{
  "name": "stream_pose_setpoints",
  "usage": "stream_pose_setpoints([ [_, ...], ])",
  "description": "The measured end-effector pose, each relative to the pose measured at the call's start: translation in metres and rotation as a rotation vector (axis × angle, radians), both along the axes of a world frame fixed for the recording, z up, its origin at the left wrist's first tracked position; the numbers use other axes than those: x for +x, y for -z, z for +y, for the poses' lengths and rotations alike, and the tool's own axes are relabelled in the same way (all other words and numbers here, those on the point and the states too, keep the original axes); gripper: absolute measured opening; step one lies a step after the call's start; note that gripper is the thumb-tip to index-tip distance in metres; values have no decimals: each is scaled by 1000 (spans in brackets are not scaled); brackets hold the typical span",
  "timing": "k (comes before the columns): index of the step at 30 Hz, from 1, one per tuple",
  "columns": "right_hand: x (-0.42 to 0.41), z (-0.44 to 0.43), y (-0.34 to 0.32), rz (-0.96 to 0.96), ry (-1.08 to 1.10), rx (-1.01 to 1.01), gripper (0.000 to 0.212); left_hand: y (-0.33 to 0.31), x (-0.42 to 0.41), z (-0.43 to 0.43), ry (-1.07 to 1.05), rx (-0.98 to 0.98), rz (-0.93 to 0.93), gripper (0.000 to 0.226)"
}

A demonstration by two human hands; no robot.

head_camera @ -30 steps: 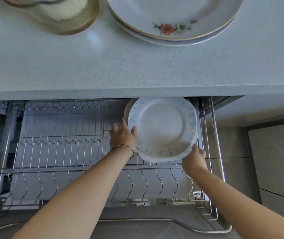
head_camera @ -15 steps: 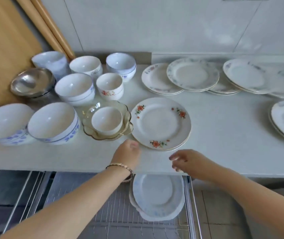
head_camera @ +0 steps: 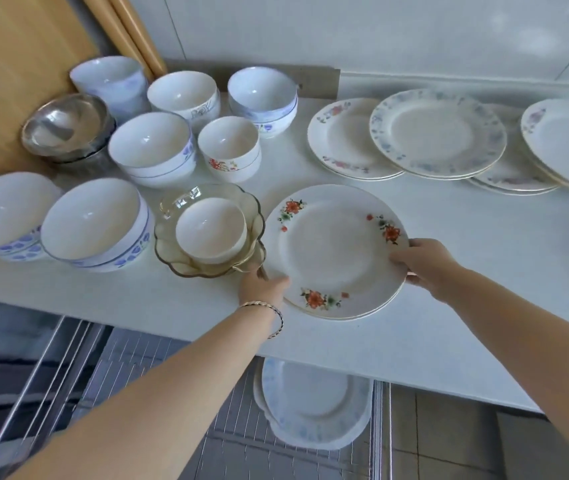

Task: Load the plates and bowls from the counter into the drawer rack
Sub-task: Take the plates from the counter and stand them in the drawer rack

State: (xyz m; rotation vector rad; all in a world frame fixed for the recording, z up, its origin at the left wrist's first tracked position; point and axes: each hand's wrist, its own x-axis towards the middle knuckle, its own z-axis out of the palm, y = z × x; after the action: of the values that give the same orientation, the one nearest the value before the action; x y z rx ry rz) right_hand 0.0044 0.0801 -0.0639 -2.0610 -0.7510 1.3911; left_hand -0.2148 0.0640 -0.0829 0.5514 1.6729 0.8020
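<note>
Presently, both hands grasp the red-flowered plate [head_camera: 335, 247], the top of a short stack at the near middle of the counter [head_camera: 449, 306]. The left hand [head_camera: 264, 284] pinches the near-left rim, thumb on top. The right hand [head_camera: 421, 263] clamps the right rim, thumb above, fingers below. Whether the plate is clear of the one beneath cannot be told. Just left stands an amber glass dish [head_camera: 172, 258] holding a small white bowl [head_camera: 210, 233]. Nearer and below, the drawer rack [head_camera: 238, 452] stands open, with blue-patterned plates [head_camera: 314, 407] set at its right end. Further plates [head_camera: 437, 133] lie far right.
</note>
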Motion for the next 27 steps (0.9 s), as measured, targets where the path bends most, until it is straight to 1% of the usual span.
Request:
stream_pose_setpoints([
  [3, 3, -4, 2, 85, 17, 51, 25, -5, -1, -4, 17, 11, -31, 31],
  [4, 1, -5, 3, 87, 43, 74, 26, -6, -1, -5, 25, 27, -28, 27],
  [7, -2, -17, 6, 36, 128, 102, 31, -8, 2, -10, 27, 37, 27, 29],
  [9, 1, -39, 4, 24, 157, 121, 31, -10, 3, -22, 68, 31, 10, 27],
  [12, 9, -85, -5, 40, 210, 156, 32, -19, 1, -50, 166, 33, -58, 35],
  [14, 9, -120, -11, 59, 256, 165, 32, -27, -4, -69, 252, 26, -53, 41],
  [16, 5, -154, -17, 69, 293, 162, 30, -37, -13, -88, 332, 8, -58, 42],
  [19, -11, -206, -26, 80, 308, 151, 25, -53, -38, -123, 465, -40, -52, 48],
  [24, -65, -287, -38, 70, 259, 132, 31, -71, -93, -169, 777, -160, 8, 51],
  [27, -97, -328, -33, 114, 259, 81, 27, -64, -124, -190, 818, -315, -27, 49],
])
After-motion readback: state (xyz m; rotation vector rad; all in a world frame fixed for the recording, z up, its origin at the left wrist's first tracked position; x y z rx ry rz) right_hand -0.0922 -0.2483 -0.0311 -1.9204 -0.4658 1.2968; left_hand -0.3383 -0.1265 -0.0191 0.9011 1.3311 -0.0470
